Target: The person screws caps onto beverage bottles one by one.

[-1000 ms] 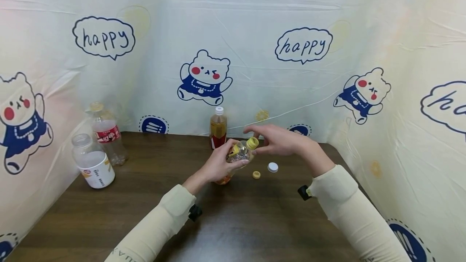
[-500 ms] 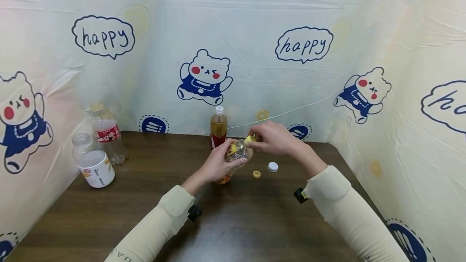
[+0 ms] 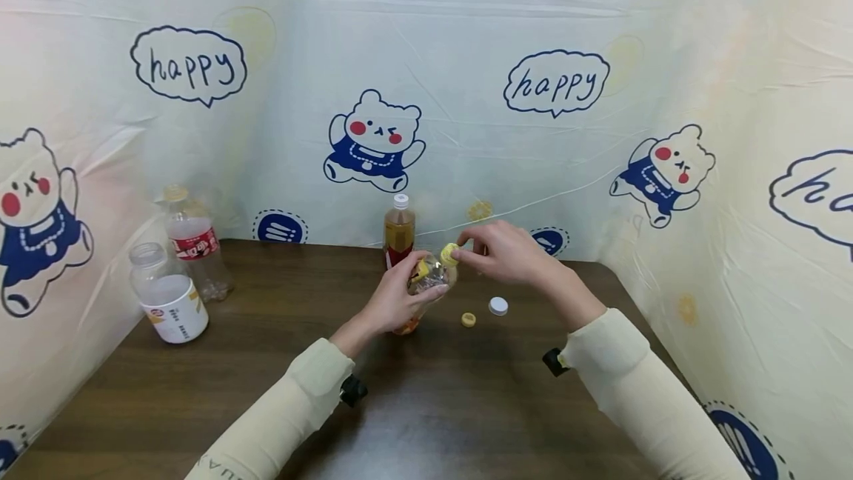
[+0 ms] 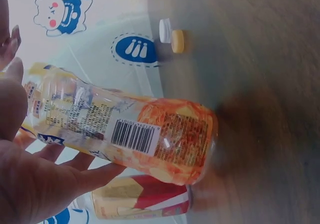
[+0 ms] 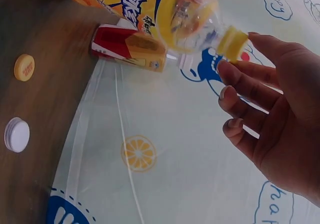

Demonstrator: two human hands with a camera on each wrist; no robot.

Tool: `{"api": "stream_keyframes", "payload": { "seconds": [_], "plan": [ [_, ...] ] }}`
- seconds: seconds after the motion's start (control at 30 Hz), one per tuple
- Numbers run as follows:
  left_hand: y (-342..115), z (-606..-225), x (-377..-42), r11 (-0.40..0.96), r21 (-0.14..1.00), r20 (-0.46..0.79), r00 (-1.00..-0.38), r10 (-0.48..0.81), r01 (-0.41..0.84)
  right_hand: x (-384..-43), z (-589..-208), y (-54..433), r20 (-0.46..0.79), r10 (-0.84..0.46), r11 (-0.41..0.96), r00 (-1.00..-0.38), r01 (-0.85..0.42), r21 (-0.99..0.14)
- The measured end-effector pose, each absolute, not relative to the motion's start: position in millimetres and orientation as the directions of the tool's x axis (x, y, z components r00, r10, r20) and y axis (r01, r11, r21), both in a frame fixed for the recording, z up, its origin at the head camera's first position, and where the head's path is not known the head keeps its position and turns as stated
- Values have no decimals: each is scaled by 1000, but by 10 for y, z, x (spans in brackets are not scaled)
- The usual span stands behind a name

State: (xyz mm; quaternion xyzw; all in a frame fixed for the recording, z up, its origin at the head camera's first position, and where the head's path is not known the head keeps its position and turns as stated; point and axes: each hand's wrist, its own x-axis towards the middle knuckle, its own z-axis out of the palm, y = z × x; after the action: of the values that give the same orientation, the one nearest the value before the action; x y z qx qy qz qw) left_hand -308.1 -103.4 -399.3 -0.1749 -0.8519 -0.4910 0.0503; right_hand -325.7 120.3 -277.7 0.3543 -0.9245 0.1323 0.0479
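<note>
My left hand (image 3: pixel 389 302) grips a clear plastic bottle (image 4: pixel 95 114) with a yellow and orange label, tilted with its neck towards the right hand. In the left wrist view the bottle's barcode side shows, and its base is near the table. A yellow cap (image 5: pixel 232 43) sits on the neck. My right hand (image 3: pixel 506 252) pinches this cap between thumb and index finger, while the other fingers hang loosely curled beside it. Behind the held bottle stands a bottle of amber drink (image 3: pixel 400 232) with a white cap and a red label part.
On the brown table (image 3: pixel 466 406) lie a loose yellow cap (image 3: pixel 469 320) and a white cap (image 3: pixel 498 307), right of the held bottle. At the left stand an open white-labelled jar (image 3: pixel 176 310) and a red-labelled bottle (image 3: pixel 198 247). A printed curtain (image 3: pixel 460 6) encloses the table.
The right hand's spread fingers have closed in on the yellow cap and now pinch it. The held bottle's neck has shifted slightly left.
</note>
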Motion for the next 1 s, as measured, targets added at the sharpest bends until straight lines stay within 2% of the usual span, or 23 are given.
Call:
{"api": "stream_keyframes", "payload": {
  "seconds": [0.3, 0.7, 1.0],
  "plan": [
    [-1310, -3908, -3174, 437, 840, 288, -947, 144, 321, -3310, -2872, 1447, 154, -651, 713, -743, -668, -212],
    [-1758, -3922, -3431, 380, 911, 182, -983, -27, 159, -3529, -3384, 1663, 68, -649, 737, -757, -649, -188],
    [-1934, -3946, -3673, 290, 954, 113, -987, -111, 77, -3648, -3699, 1777, 13, -600, 783, -800, -590, -196]
  ]
}}
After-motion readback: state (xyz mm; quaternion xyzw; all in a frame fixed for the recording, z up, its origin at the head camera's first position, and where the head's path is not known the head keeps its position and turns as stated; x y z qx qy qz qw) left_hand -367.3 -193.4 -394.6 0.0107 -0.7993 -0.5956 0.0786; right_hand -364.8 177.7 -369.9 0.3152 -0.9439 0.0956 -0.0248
